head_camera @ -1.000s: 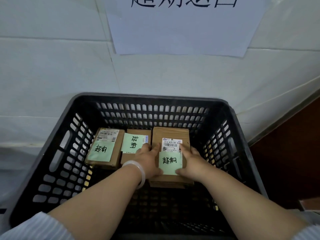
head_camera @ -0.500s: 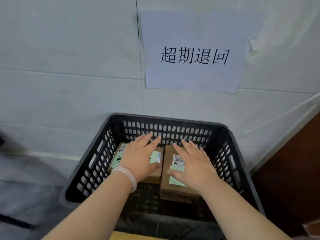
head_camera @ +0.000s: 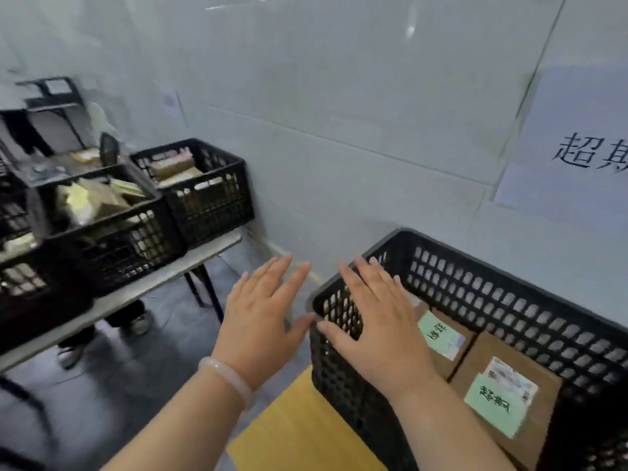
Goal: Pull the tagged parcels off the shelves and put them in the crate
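Note:
A black slotted crate [head_camera: 509,287] stands at the lower right on a yellow surface [head_camera: 299,433]. Inside it lie brown cardboard parcels with green tags: one [head_camera: 509,396] near the front right, another [head_camera: 441,338] behind it to the left. My left hand [head_camera: 261,321], with a pale bangle on the wrist, hovers flat with straight fingers left of the crate, holding nothing. My right hand [head_camera: 377,321] is spread flat above the crate's left corner, also empty.
On the left a grey table [head_camera: 136,294] carries several black crates [head_camera: 204,188] filled with parcels. A person's shoes [head_camera: 136,324] show under the table. A white sheet with black characters [head_camera: 584,147] hangs on the tiled wall.
Both hands let go of the parcel in the crate, lifted out and moved left. My view swung left, so the crate now sits at the right and the table has come into view.

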Demonstrator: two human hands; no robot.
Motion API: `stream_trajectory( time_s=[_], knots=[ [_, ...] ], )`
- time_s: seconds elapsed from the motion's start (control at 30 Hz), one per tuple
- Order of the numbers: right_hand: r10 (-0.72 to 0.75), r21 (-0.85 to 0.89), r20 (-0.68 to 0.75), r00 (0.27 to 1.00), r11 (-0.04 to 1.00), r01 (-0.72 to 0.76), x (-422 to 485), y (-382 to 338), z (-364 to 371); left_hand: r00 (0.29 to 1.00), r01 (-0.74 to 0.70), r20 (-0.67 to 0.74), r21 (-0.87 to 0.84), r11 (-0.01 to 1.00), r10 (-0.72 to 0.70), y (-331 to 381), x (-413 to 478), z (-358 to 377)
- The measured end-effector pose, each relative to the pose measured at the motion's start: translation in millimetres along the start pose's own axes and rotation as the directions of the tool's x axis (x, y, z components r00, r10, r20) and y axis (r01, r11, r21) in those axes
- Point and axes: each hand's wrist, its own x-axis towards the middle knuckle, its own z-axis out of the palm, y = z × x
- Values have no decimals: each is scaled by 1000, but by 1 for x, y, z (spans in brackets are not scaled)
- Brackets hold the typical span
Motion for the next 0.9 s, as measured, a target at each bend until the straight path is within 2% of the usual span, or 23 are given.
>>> stream_trajectory(
  time_s=[0.17, 0.27, 0.43, 0.5, 0.6, 0.73, 0.9],
  knots=[
    [-191, 179, -30, 981, 965, 194, 44, -112, 35, 958, 237, -178, 59, 970, -223, -81, -48, -82],
    [-297, 258, -59, 953, 918, 302, 70, -196, 57, 915, 335, -285, 138, 932, -286, -132, -81, -140],
    [-536, 427, -66, 841, 747, 510, 84, -344, 93, 836, 467, -430, 235, 852, -340, -211, -153, -237],
    [-634, 457, -92, 768, 658, 598, 83, -403, 109, 793, 542, -479, 273, 794, -376, -237, -190, -274],
    [-706, 520, -141, 695, 544, 658, 78, -477, 130, 721, 659, -541, 339, 672, -434, -266, -237, -317],
    [-793, 580, -163, 587, 404, 708, 71, -557, 155, 607, 790, -590, 379, 481, -532, -292, -289, -356],
    [-858, 679, -216, 466, 210, 703, 78, -640, 178, 437, 899, -726, 325, 294, -532, -307, -333, -393]
  ],
)
